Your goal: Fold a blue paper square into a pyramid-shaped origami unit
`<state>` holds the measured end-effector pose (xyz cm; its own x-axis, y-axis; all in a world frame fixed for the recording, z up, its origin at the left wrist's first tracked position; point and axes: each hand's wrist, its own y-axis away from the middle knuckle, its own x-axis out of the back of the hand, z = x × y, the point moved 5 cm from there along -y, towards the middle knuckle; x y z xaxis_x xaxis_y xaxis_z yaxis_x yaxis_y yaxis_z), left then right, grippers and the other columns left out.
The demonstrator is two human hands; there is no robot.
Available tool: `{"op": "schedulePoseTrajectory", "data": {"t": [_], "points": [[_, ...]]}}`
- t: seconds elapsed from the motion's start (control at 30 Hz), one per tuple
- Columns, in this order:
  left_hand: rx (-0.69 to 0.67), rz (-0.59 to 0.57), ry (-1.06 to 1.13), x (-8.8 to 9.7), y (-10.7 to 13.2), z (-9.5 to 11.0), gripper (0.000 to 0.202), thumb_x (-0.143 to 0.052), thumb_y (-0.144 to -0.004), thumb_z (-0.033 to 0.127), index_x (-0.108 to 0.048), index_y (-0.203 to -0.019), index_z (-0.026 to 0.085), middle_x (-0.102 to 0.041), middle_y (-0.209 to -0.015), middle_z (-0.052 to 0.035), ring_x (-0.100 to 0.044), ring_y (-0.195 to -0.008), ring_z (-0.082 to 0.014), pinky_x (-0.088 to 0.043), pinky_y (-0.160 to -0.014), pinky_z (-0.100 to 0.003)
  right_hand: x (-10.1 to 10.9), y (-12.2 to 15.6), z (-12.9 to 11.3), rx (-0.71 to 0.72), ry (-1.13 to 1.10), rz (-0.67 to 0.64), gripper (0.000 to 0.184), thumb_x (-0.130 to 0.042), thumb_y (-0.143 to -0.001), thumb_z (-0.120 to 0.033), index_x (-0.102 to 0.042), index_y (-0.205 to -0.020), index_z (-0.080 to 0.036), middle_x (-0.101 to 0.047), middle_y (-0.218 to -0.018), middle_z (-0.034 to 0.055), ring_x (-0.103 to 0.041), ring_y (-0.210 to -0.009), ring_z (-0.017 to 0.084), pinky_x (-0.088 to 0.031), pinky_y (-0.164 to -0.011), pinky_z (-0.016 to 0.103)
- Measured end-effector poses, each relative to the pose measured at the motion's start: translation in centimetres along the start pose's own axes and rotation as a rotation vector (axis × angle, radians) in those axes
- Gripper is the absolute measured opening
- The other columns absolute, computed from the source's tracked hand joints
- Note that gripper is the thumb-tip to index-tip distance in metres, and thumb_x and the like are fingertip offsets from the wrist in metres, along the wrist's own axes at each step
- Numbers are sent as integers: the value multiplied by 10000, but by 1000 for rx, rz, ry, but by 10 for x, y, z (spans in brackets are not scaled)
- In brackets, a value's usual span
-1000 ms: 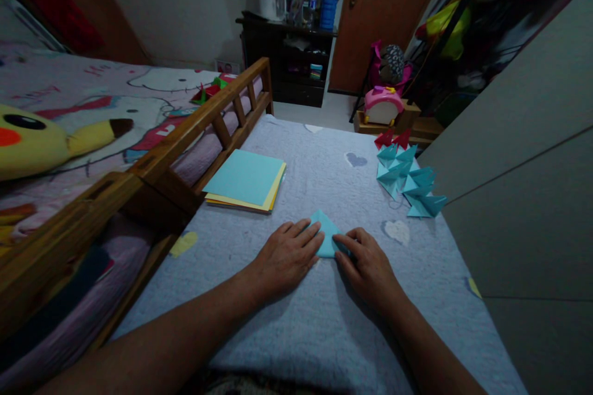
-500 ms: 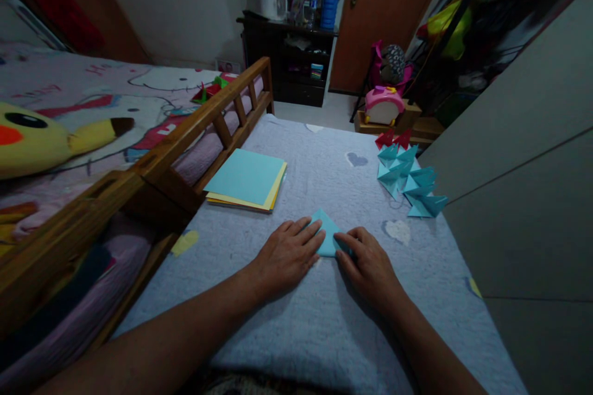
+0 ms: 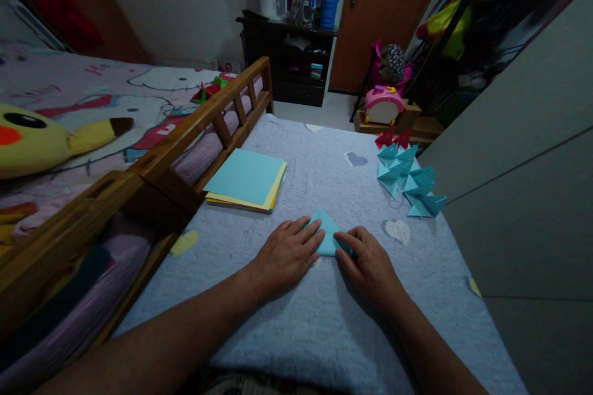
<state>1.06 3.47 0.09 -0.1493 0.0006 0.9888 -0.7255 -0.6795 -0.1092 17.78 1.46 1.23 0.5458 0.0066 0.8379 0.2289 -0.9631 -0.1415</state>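
A light blue sheet of origami paper (image 3: pixel 329 242), folded into a triangle, lies on the bed's pale blue cover (image 3: pixel 319 327) with its tip pointing away from me. My left hand (image 3: pixel 288 252) rests flat over its left side, fingers stretched out. At the right corner, my right hand (image 3: pixel 367 262) pinches the paper between thumb and fingers. That corner is partly hidden under the fingers. Beyond my left hand sits a stack of square paper (image 3: pixel 246 178), with blue on top and yellow and orange edges beneath.
Folded blue paper pieces (image 3: pixel 407 182) and red ones (image 3: pixel 393 138) stand near the right edge. A wooden rail (image 3: pixel 204 120) runs along the left, with a yellow plush toy (image 3: pixel 41 142) behind it. A grey cabinet (image 3: pixel 523 197) borders the right side.
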Motion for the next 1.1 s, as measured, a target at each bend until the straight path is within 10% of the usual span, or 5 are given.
{"op": "schedulePoseTrajectory", "data": {"t": [0.7,1.1], "points": [[-8,45,-18,-2,-1,-1,395,-435,-1055,389,-525,-1398,217,-536,-1493,-54,-464,-1349,-282,-380,-1030,-421,10,11,-5,57,170,63,286,-598,-897,-205,-672,-1173,-178,-585,-1280,168,-521,-1143,333,-453,-974,531],[-15,40,-6,-2,-2,-1,436,-472,-1041,396,-497,-1430,200,-563,-1455,-41,-440,-1357,-266,-387,-1046,-420,-6,-33,-24,193,129,-275,599,-438,-817,-53,-506,-1408,-121,-569,-1441,112,-493,-1197,267,-390,-1033,435]]}}
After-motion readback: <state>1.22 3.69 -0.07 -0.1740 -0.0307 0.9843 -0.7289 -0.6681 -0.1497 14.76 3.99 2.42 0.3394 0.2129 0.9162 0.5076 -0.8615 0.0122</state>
